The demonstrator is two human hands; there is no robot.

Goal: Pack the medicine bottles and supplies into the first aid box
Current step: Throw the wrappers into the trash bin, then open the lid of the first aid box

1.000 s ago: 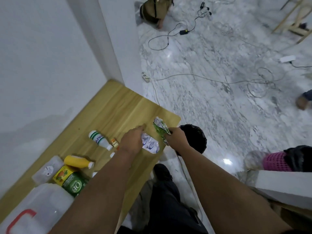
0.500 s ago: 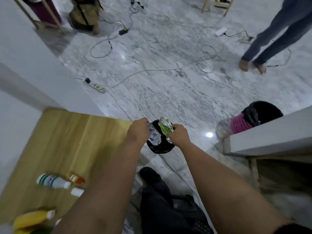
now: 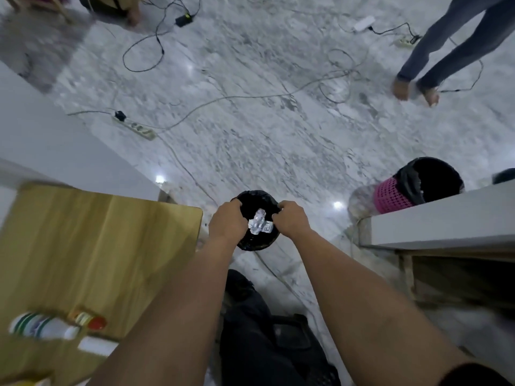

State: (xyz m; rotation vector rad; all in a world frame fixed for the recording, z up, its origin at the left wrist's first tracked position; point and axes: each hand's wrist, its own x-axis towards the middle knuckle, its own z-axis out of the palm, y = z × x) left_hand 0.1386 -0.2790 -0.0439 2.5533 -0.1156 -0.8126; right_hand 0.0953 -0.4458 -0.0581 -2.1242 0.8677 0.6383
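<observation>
Evidently discarding empty packaging: left hand (image 3: 227, 222) and right hand (image 3: 292, 220) poised over the mouth of a small black bin (image 3: 257, 243) on the floor, silvery blister wrappers (image 3: 260, 225) showing between them against the dark liner. Hard to tell whether either hand is pinching the wrappers or has let go; fingers of both curled inward, thumbs near the foil, blur hiding the contact. Best done by parting the fingers directly above the bin's centre, letting the foil fall straight, and checking nothing clings to a palm.

Remaining medicine well back from the left hand, down by the left elbow: a white bottle with green bands (image 3: 41, 325) lying on its side, a small red-capped vial (image 3: 89, 320) just beside it, a small white item (image 3: 94, 346) nearer the body, all on the tabletop (image 3: 97, 246). First aid box not in view.

Tabletop corner close to the left of the left wrist, worth clearing on the swing back. Grey ledge (image 3: 440, 218) to the right of the right hand, with a pink basket (image 3: 390, 195) beyond it. Open marble floor ahead, crossed by a trailing cable (image 3: 195, 107); another person's legs (image 3: 446, 45) far ahead to the right, well apart.
</observation>
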